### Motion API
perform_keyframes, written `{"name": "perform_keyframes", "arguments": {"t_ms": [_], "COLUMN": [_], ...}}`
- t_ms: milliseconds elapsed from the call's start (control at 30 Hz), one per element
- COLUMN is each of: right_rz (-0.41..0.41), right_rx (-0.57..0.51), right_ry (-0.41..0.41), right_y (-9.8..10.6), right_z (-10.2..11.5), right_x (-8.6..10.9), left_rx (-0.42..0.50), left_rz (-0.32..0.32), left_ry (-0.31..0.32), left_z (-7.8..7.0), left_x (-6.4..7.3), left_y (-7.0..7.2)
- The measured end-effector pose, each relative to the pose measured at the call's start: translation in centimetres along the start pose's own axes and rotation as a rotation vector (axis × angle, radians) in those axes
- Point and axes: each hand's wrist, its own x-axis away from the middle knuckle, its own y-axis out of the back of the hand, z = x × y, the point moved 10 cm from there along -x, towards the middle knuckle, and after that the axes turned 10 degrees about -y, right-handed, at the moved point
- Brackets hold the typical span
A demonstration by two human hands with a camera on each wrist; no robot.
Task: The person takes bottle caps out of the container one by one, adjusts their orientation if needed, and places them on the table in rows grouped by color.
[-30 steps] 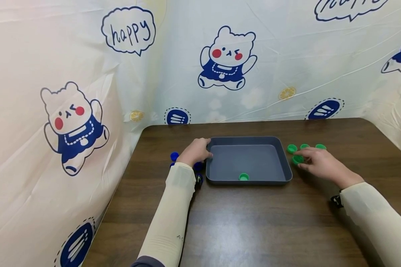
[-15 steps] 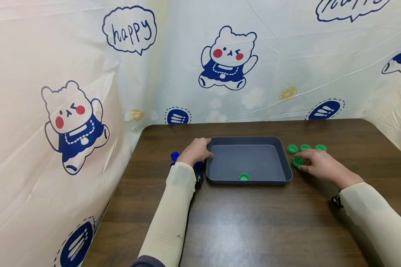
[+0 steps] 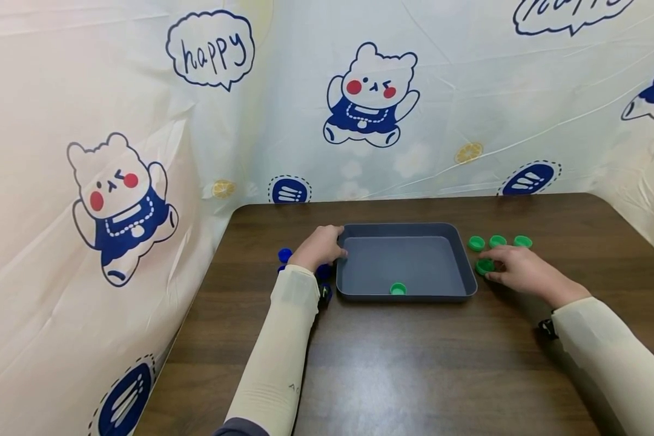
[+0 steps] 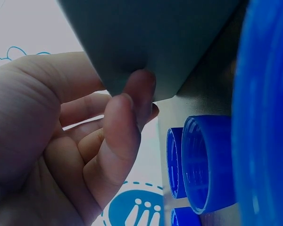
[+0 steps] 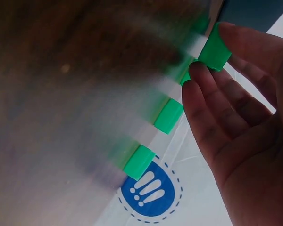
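Observation:
My left hand (image 3: 317, 248) grips the left rim of a grey tray (image 3: 400, 257), thumb over the edge and fingers against the outer wall, as the left wrist view shows. One green bottle cap (image 3: 398, 289) lies in the tray by its near wall. To the right of the tray, my right hand (image 3: 523, 270) pinches another green bottle cap (image 5: 215, 52) between thumb and fingers, low over the table. Behind that hand stand three more green caps (image 3: 476, 243) in a row. Blue bottle caps (image 4: 212, 165) sit beside and under my left hand, partly hidden by it.
A brown wooden table (image 3: 403, 363) carries everything. Behind it and to the sides hangs a pale printed curtain (image 3: 441, 91) with cartoon bears. Dark camera straps show on both wrists, the right one (image 3: 548, 328) near the tabletop.
My right hand has shifted slightly toward the near side with the green cap, away from the row behind. The left hand and the tray stay where they were.

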Motion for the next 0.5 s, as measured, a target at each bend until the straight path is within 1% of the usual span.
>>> {"name": "perform_keyframes", "arguments": {"t_ms": [200,500], "right_rz": [0.005,0.014], "right_rx": [0.011,-0.001], "right_ry": [0.001,0.004], "right_y": [-0.07,-0.19], "right_z": [-0.02,-0.17], "right_x": [0.0,-0.02], "left_rx": [0.006,0.005], "left_rz": [0.013,0.0], "left_ry": [0.008,-0.008], "left_z": [0.08,-0.11], "left_x": [-0.02,0.02], "left_y": [-0.18,0.08]}}
